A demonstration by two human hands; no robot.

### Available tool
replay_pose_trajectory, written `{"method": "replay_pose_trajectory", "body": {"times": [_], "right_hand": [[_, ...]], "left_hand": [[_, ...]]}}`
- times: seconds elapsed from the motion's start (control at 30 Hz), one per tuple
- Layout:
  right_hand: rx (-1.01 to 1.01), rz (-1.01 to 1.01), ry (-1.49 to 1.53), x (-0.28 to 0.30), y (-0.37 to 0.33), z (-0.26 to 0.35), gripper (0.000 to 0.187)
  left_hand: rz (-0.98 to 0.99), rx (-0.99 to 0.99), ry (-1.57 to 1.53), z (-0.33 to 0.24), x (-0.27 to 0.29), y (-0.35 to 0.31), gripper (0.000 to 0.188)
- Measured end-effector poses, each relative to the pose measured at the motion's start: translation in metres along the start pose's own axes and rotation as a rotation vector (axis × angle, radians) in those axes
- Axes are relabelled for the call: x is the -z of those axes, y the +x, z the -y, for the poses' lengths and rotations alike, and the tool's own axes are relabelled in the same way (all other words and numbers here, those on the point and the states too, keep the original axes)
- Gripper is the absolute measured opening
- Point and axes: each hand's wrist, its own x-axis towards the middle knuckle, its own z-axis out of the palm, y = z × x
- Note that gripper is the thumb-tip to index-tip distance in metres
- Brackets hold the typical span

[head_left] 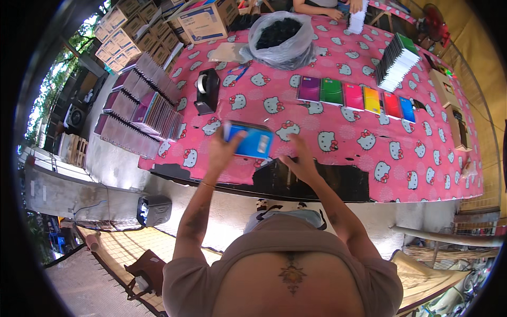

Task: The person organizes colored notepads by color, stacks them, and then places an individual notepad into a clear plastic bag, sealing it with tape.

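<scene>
My left hand (pixel 221 150) grips a blue notebook (pixel 253 141) at its left end, thumb on top, above the near part of the table. A pale label shows on the cover; whether more notebooks lie beneath it I cannot tell. To the right, my right hand (pixel 301 161) is apart from the notebook, fingers spread and holding nothing, over a bare black patch (pixel 338 182) at the table's near edge. Farther right lies a row of several notebooks in different colours, from a purple notebook (pixel 309 89) to a small blue notebook (pixel 407 109).
A black tape dispenser (pixel 207 92) stands left of centre, near blue scissors (pixel 243 71). Stacked spiral notebooks (pixel 140 111) line the left edge. A plastic bag (pixel 282 55) of dark material, cardboard boxes (pixel 203 21), another notebook stack (pixel 396 63) and a person's arm (pixel 319 9) are farther back.
</scene>
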Motion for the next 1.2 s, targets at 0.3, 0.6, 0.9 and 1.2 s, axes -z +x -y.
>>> {"method": "replay_pose_trajectory", "body": {"times": [0.3, 0.6, 0.9, 1.2], "right_hand": [[0.001, 0.468, -0.667, -0.088, 0.074, -0.015, 0.095], [-0.122, 0.481, -0.611, -0.008, 0.056, -0.035, 0.099], [-0.86, -0.017, 0.68, -0.043, 0.039, -0.039, 0.074], [-0.765, 0.03, 0.573, -0.051, 0.045, -0.02, 0.063]], "left_hand": [[0.113, 0.431, -0.213, 0.191, 0.048, 0.059, 0.077], [0.381, 0.402, -0.267, 0.097, -0.079, 0.065, 0.084], [0.469, 0.261, 0.06, 0.056, -0.051, 0.069, 0.09], [0.335, 0.313, -0.154, 0.105, -0.051, 0.063, 0.058]]}}
